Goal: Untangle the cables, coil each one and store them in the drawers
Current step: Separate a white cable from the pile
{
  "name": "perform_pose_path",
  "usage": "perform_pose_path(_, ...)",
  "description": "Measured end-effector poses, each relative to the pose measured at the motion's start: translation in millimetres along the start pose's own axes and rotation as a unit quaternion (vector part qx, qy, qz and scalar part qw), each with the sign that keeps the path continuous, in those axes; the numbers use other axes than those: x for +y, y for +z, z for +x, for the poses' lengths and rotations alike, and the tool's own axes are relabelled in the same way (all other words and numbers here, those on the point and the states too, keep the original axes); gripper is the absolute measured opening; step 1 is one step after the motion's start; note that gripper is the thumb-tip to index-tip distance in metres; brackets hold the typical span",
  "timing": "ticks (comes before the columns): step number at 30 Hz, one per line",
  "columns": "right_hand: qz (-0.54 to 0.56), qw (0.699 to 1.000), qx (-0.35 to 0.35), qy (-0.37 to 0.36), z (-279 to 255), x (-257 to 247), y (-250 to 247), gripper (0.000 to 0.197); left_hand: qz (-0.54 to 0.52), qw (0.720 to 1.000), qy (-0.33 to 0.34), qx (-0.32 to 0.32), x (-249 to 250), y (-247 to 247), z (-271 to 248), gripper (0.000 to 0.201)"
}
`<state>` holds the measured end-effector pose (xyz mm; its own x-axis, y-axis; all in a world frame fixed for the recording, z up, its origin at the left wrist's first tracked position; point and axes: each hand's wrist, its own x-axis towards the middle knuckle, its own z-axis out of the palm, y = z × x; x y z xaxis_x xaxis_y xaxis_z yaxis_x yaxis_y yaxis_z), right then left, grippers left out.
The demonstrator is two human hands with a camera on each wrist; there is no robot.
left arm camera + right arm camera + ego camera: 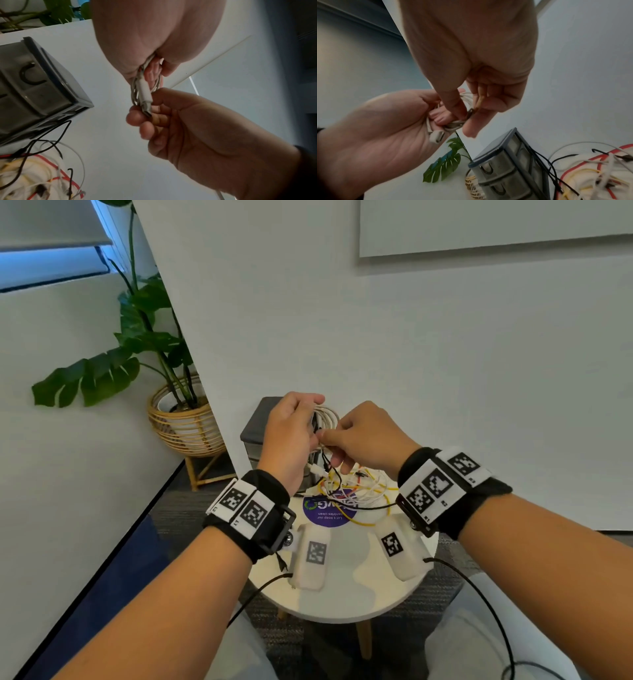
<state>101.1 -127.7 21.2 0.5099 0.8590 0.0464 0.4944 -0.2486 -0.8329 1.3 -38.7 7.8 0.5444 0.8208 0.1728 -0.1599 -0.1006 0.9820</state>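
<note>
I hold a coiled white cable in the air over the table. My left hand grips the bundle of loops, and its USB plug sticks out below the palm. My right hand pinches the same coil from the right, thumb and forefinger closed round the strands beside the plug. A thin tan strip with a dark tip lies between the right fingers. A grey drawer unit stands behind the hands, its drawers shut. A tangle of white, yellow, red and black cables lies beneath.
The small round white table carries two white pouches with markers near me. A black cable hangs from near my hands to the tangle. A potted plant in a wicker stand sits left of the wall corner.
</note>
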Motion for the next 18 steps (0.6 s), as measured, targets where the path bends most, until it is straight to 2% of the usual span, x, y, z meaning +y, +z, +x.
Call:
perform_pose_path(2,-0.013,1.000,-0.010,0.007,-2.4,0.4,2.2,0.026,0.005,1.000,-0.006,-0.016,-5.8,1.1,-2.3,0.023)
perform_pose_path(4,-0.071,0.997,-0.005,-0.013,-3.9,2.9,6.5,0.024,0.039,0.999,-0.006,-0.021,-10.4,1.7,-3.0,0.016)
perform_pose_path(7,-0.193,0.976,0.012,-0.102,-10.2,10.7,8.6,0.029,0.074,0.997,-0.019,0.008,-14.5,-9.9,5.8,0.014)
perform_pose_path(11,-0.251,0.946,-0.008,-0.204,-20.2,27.3,0.0,0.041,0.098,0.995,-0.024,0.015,-18.2,-25.6,9.0,0.021)
perform_pose_path(13,-0.241,0.949,-0.026,-0.201,-20.7,37.9,-2.7,0.037,0.126,0.992,-0.010,0.008,-22.2,-22.5,3.6,0.025)
perform_pose_path(16,-0.197,0.969,-0.066,-0.137,-15.1,45.1,-4.6,0.033,0.168,0.985,0.019,-0.013,-26.4,-17.9,-0.7,0.027)
perform_pose_path(18,-0.127,0.986,-0.034,-0.100,-8.9,40.7,-9.5,0.022,0.194,0.980,0.041,-0.027,-25.1,-18.3,-1.5,0.026)
